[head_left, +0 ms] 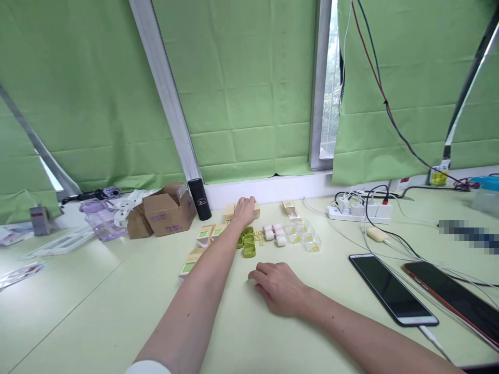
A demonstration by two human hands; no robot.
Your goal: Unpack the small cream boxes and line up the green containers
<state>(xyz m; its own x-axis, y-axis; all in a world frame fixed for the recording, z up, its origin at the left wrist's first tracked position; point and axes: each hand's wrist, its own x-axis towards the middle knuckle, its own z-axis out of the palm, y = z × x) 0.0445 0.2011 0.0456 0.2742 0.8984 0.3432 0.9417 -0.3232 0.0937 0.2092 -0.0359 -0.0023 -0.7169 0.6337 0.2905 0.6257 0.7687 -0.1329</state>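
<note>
My left hand [244,210] reaches far across the pale table and lies on a small tan box [255,210] near the window sill, fingers curled over it. My right hand [277,286] rests palm down on the table nearer to me, fingers loosely bent, with nothing in it. Between the hands lie green cases [248,241], small white cases [274,233] and clear plastic lids [305,235]. More small tan and green boxes [205,234] lie to the left of my left forearm.
A black cylinder [199,199] and brown cartons [168,210] stand at the back left, beside a purple bottle [102,220]. At the right are a power strip [358,210] with cables, two phones [393,289] and a blue-lidded tub [485,194]. Green curtains hang behind.
</note>
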